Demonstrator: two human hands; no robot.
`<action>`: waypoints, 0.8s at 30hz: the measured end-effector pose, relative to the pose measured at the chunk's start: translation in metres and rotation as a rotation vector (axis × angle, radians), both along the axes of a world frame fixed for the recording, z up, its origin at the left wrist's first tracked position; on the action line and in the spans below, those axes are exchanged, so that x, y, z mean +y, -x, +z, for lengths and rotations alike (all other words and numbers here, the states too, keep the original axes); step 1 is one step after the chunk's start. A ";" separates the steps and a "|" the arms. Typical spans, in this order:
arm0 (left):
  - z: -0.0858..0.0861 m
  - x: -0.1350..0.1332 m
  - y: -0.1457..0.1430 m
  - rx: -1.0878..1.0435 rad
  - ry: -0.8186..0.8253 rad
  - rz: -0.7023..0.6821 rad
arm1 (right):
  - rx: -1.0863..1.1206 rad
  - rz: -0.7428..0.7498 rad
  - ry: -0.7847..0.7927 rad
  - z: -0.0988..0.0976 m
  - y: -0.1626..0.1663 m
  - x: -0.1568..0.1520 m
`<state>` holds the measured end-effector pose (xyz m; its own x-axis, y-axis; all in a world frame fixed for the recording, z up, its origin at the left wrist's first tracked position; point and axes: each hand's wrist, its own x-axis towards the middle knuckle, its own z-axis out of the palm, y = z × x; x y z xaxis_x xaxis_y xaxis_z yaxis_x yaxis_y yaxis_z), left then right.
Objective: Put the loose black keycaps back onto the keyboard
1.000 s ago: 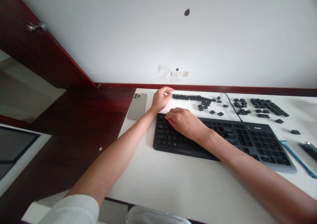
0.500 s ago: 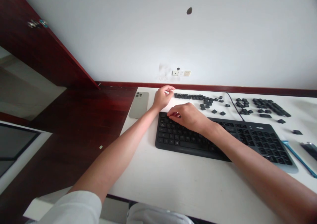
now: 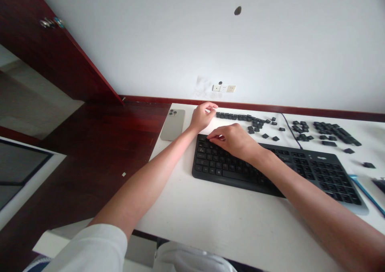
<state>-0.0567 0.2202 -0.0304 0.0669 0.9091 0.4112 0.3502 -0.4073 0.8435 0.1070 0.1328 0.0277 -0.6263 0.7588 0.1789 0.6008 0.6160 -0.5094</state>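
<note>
While the white table (image 3: 210, 224) carries everything, the black keyboard (image 3: 300, 172) lies slantwise across it, its near-left corner towards the person. Left of it, a grey phone (image 3: 173, 124) lies camera side up at the table's left edge, well clear of the hands. Now the right hand (image 3: 234, 140): palm down on the keyboard's far-left keys, fingers (image 3: 215, 138) narrow and bent onto the top rows, holding nothing that shows. The left hand (image 3: 202, 117) hovers just beyond the keyboard's far-left corner, thumb and forefinger drawn close; whether they pinch anything, I cannot tell. Right at those fingertips begins a tidy row of loose keycaps (image 3: 237, 117), seemingly lined up for easy reach, with more keycaps (image 3: 331, 131) scattered far right.
</note>
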 end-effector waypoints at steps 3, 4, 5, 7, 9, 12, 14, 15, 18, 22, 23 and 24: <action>0.000 0.000 0.000 0.009 -0.002 0.000 | -0.050 0.005 -0.048 0.002 0.004 -0.005; -0.001 0.000 0.000 0.008 -0.007 -0.002 | -0.064 0.006 -0.056 0.002 0.005 -0.007; -0.001 0.000 0.001 0.005 -0.011 -0.005 | -0.080 0.010 -0.066 0.002 0.006 -0.009; -0.003 0.000 0.001 -0.003 -0.019 -0.011 | -0.117 0.031 -0.104 0.002 0.008 -0.013; -0.004 0.001 0.001 -0.006 -0.019 -0.013 | -0.174 0.056 -0.165 0.002 0.010 -0.016; -0.004 0.001 0.001 -0.003 -0.022 -0.012 | -0.237 0.054 -0.222 0.000 0.012 -0.019; -0.004 0.000 0.001 0.003 -0.027 -0.013 | -0.236 0.042 -0.216 0.001 0.013 -0.020; -0.003 0.000 0.001 0.008 -0.028 -0.014 | -0.230 0.037 -0.206 0.001 0.013 -0.020; -0.003 -0.001 0.001 0.021 -0.031 -0.019 | -0.230 0.006 -0.184 0.003 0.015 -0.021; -0.006 0.000 0.001 0.028 -0.028 -0.014 | -0.249 -0.021 -0.170 0.004 0.016 -0.022; -0.006 0.001 0.001 0.028 -0.029 -0.012 | -0.252 -0.019 -0.169 0.004 0.017 -0.022; -0.007 0.002 0.001 0.029 -0.032 -0.011 | -0.257 -0.015 -0.170 0.003 0.017 -0.022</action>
<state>-0.0576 0.2220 -0.0377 0.0894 0.8947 0.4377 0.3693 -0.4379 0.8197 0.0902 0.1108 0.0312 -0.6567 0.7406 0.1419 0.7059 0.6700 -0.2300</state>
